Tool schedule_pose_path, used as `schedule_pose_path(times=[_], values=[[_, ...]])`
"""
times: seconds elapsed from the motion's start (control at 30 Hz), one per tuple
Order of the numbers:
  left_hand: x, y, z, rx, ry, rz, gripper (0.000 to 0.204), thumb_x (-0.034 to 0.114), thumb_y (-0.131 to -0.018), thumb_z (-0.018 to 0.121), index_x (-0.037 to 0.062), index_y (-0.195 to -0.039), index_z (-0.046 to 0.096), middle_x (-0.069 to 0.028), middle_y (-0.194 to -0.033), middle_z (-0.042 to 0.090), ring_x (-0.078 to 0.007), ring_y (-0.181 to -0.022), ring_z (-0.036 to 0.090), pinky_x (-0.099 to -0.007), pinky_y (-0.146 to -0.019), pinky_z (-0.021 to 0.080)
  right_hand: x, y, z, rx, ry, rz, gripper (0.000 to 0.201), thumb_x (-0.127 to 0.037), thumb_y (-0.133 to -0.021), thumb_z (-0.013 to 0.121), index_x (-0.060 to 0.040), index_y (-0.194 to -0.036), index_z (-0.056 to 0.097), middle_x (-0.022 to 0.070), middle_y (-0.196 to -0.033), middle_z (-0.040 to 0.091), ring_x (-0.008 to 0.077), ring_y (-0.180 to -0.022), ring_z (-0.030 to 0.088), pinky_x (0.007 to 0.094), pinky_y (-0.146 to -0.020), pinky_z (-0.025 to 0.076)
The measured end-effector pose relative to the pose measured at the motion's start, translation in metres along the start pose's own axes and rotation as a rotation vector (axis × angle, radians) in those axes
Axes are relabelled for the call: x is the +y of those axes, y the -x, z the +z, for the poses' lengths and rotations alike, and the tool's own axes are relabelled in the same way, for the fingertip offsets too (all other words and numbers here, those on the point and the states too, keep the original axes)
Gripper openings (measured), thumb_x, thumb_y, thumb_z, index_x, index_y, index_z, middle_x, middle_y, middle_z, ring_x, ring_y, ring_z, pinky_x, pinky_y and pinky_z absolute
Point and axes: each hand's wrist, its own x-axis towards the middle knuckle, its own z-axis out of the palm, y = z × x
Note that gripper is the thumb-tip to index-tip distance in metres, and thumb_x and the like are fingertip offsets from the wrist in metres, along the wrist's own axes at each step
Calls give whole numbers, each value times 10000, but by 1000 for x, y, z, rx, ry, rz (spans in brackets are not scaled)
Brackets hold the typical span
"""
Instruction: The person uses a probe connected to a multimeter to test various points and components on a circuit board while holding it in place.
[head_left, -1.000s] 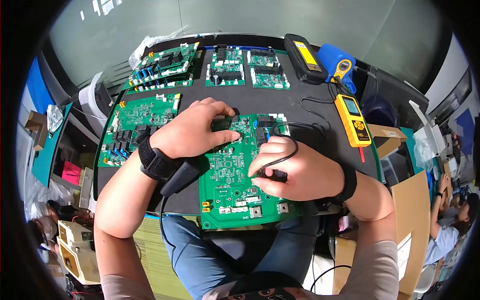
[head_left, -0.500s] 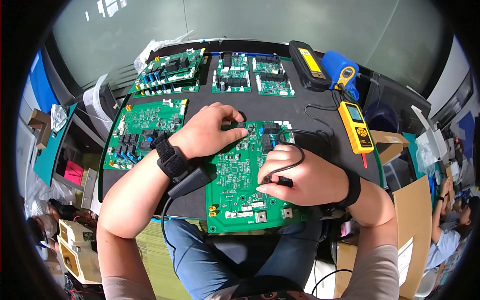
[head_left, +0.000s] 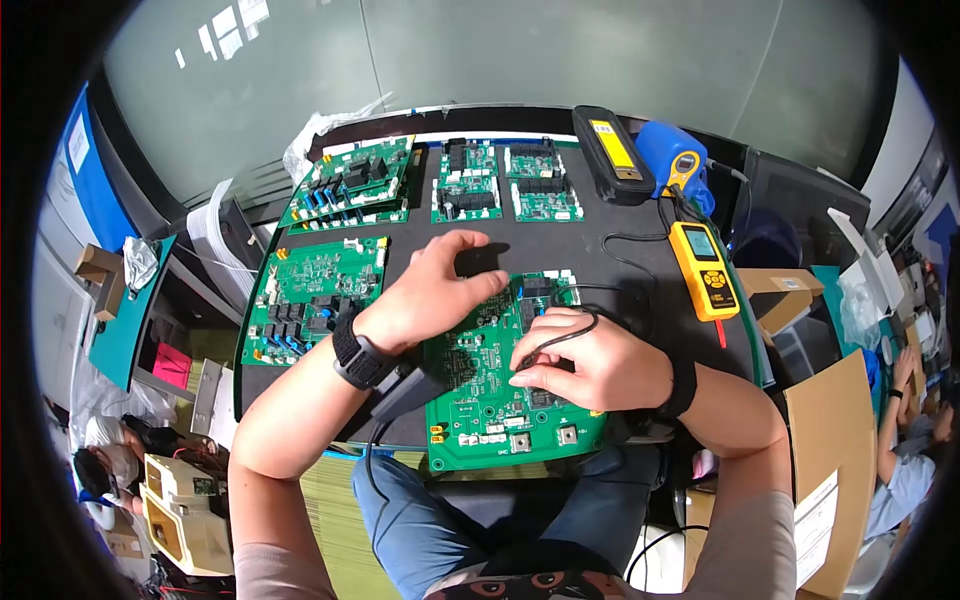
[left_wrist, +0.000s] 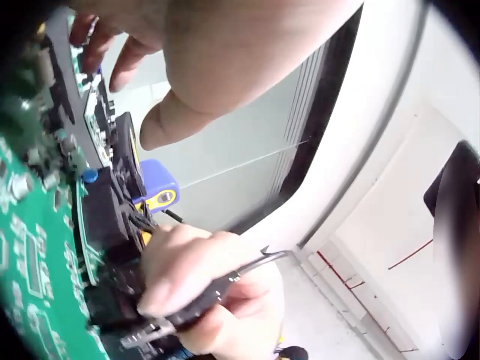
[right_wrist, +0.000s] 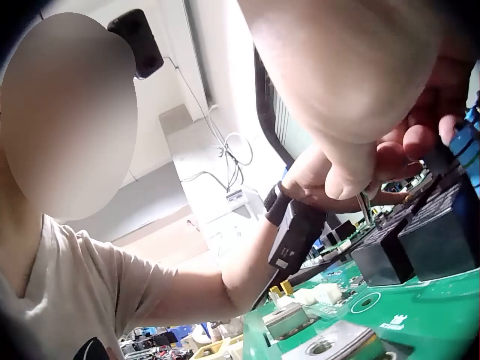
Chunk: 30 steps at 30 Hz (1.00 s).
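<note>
A large green circuit board (head_left: 470,400) lies in front of the person, its near edge toward the lap. My left hand (head_left: 425,295) hovers over its far left corner, thumb and fingers spread apart with nothing between them. Over the right half of the board, my right hand (head_left: 600,365) pinches a slim black probe (left_wrist: 199,304) with a metal tip and a thin cable. Its tip points down toward the board among the components. In the right wrist view, black block-shaped components (right_wrist: 382,251) stand beside the fingertips.
A yellow handheld meter (head_left: 703,270) lies at right, near a blue and yellow device (head_left: 672,160) and a black case (head_left: 612,160). Another board (head_left: 320,290) lies at left, with stacked boards (head_left: 350,185) behind it. Several small boards (head_left: 465,195) are at the back.
My left hand has come away from the far edge of the board, and its fingers have spread. My right hand still pinches the probe over the board. The head view has shifted slightly.
</note>
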Motion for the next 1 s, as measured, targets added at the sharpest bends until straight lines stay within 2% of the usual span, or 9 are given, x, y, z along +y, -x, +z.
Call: schedule_pose_path(times=[0.07, 0.13, 0.23, 0.33, 0.53, 0.6, 0.73, 0.77, 1.0], values=[[-3, 9, 5, -29, 36, -68, 700, 394, -874, 778, -13, -1390, 538, -238, -1361, 550, -318, -1269, 532, -394, -1060, 450, 1, 0, 0, 8, 7, -26, 139, -138, -905, 733, -23, -965, 685, 89, -956, 673, 293, -856, 637, 391, -770, 520], [6, 22, 6, -37, -164, 2, 716, 370, -870, 768, -9, -1417, 503, -245, -1414, 497, -393, -1388, 386, -440, -1168, 333, 5, 1, 3, -4, -14, -44, 136, -131, -908, 729, -27, -981, 680, 83, -972, 674, 294, -867, 642, 393, -782, 527], [7, 29, 5, -45, -121, 17, 691, 353, -876, 760, -10, -1408, 509, -241, -1429, 488, -394, -1393, 384, -446, -1180, 313, 4, 1, 3, -21, 8, -49, 134, -109, -885, 736, -28, -976, 679, 70, -988, 677, 286, -880, 644, 386, -798, 530], [8, 32, 6, -33, -199, 81, 617, 289, -900, 774, 37, -1409, 533, -193, -1473, 479, -338, -1423, 393, -419, -1188, 310, 6, 0, 6, -11, 50, -93, 136, -81, -855, 742, -36, -969, 682, 73, -974, 676, 279, -889, 644, 380, -811, 526], [13, 33, 1, -91, -195, 79, 583, 283, -909, 765, 62, -1401, 546, -176, -1452, 487, -331, -1406, 405, -422, -1175, 326, -1, -3, 5, -62, 14, 12, 122, -69, -857, 725, -49, -965, 670, 77, -936, 667, 277, -875, 638, 369, -809, 523], [11, 32, -1, -87, -191, 79, 577, 285, -910, 766, 67, -1398, 549, -167, -1433, 495, -324, -1385, 418, -419, -1162, 339, -5, -3, 5, -60, -61, 144, 117, -72, -874, 706, -50, -980, 663, 83, -937, 664, 279, -860, 634, 384, -811, 520], [13, 29, -7, -101, -202, 66, 569, 298, -910, 772, 80, -1389, 557, -144, -1391, 513, -306, -1329, 449, -410, -1126, 374, -7, -4, 3, -74, -72, 147, 119, -65, -892, 697, -48, -1004, 660, 91, -939, 662, 275, -881, 626, 394, -819, 515], [8, 27, -7, -87, -145, 83, 604, 377, -883, 763, 53, -1360, 585, -209, -1354, 541, -382, -1343, 414, -444, -1155, 343, -7, -5, 2, -84, -46, 115, 124, -57, -896, 689, -48, -1015, 658, 93, -943, 661, 279, -900, 622, 394, -829, 512], [7, 26, -8, -142, -262, 87, 570, 391, -879, 767, 82, -1335, 620, -195, -1351, 566, -394, -1324, 451, -462, -1150, 345, -2, -4, 4, -102, -9, 37, 159, -53, -911, 672, -57, -1068, 649, 99, -978, 657, 316, -942, 603, 411, -858, 496]])
